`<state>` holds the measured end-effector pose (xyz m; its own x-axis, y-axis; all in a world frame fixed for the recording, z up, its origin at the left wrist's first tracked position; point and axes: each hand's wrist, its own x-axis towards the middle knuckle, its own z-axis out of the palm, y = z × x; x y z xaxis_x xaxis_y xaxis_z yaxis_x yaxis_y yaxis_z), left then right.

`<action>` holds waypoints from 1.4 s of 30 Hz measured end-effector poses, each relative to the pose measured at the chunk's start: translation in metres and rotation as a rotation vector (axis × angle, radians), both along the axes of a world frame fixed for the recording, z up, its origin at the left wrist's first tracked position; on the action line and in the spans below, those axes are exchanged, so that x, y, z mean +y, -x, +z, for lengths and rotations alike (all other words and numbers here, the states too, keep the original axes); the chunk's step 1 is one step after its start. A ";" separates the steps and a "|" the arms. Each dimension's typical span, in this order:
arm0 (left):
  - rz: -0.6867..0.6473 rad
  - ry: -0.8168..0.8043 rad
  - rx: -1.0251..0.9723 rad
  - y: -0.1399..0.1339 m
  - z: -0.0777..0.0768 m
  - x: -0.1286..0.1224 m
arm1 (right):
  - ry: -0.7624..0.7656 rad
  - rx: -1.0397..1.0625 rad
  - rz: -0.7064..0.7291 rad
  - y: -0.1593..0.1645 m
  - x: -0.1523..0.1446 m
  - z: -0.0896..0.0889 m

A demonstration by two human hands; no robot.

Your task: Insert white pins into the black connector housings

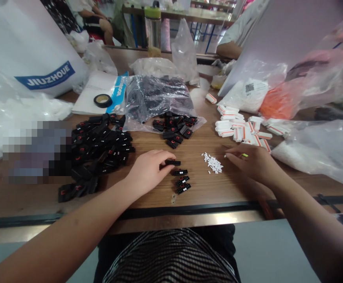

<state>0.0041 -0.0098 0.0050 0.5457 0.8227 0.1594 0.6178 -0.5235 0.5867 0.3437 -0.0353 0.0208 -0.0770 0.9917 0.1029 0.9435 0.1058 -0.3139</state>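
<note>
My left hand (pixel 153 169) is closed on a black connector housing (pixel 173 162), thumb and fingers pinching its end. Three more black housings (pixel 183 181) lie just below it in a short column, with white dots in their rows of holes. At the right, my right hand (pixel 250 163) has its thumb and forefinger pinched around a tiny white peg (pixel 225 156). Something small and yellow-green (pixel 244 155) shows at its fingers; I cannot tell what it is. A loose pile of tiny white pegs (pixel 214 163) lies on the wooden table (pixel 153 200) between my hands.
A large heap of black housings (pixel 100 145) lies at left. Behind my hands sits a plastic bag of black housings (pixel 159 98), several spilling out. White pieces with orange stripes (pixel 242 127) lie at right among plastic bags (pixel 324 149). Black tape (pixel 103 101) rests on papers; a bottle (pixel 153 31) stands behind.
</note>
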 end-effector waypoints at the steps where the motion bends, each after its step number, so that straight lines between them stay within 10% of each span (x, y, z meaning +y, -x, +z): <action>1: 0.010 0.000 0.008 -0.001 -0.001 -0.001 | 0.002 -0.009 -0.030 0.001 -0.001 0.000; 21: 0.057 -0.033 0.032 -0.004 -0.001 -0.005 | 0.039 0.065 -0.146 0.016 -0.002 0.000; 30: 0.083 -0.034 -0.002 -0.009 0.000 -0.010 | 0.041 0.352 0.430 0.113 0.011 0.023; 42: 0.086 -0.004 -0.029 -0.010 -0.001 -0.008 | -0.016 0.176 0.468 0.126 0.016 0.009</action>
<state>0.0139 -0.0174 0.0043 0.4686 0.8654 0.1774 0.6429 -0.4718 0.6034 0.2181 -0.0195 0.0299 -0.4936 0.8531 0.1689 0.7266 0.5113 -0.4590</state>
